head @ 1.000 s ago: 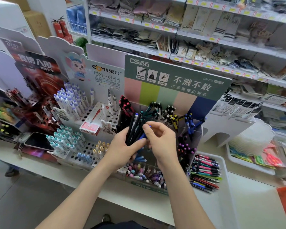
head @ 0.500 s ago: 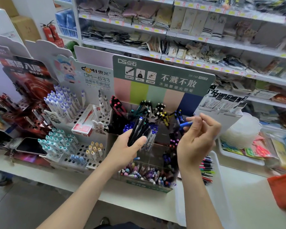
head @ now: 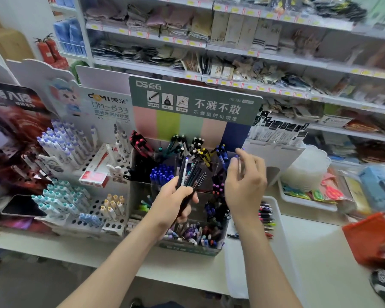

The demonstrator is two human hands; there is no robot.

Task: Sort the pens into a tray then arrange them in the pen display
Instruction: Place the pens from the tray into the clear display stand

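The green pen display stands on the counter, its clear compartments holding pens sorted by colour. My left hand grips a bundle of dark pens, held upright in front of the display's middle compartments. My right hand is raised at the back right compartment, beside the blue pens. A thin blue pen is pinched between its thumb and fingertips, mostly hidden by the hand. The white tray lies right of the display with several coloured pens at its far end.
White peg stands with blue, teal and yellow capped pens fill the counter to the left, next to a phone. A white bin and an orange basket sit to the right. Stocked shelves rise behind.
My right hand took a blue pen from the bundle, swung it out to the right, then carried it up to the blue compartment. My left hand kept holding the bundle.
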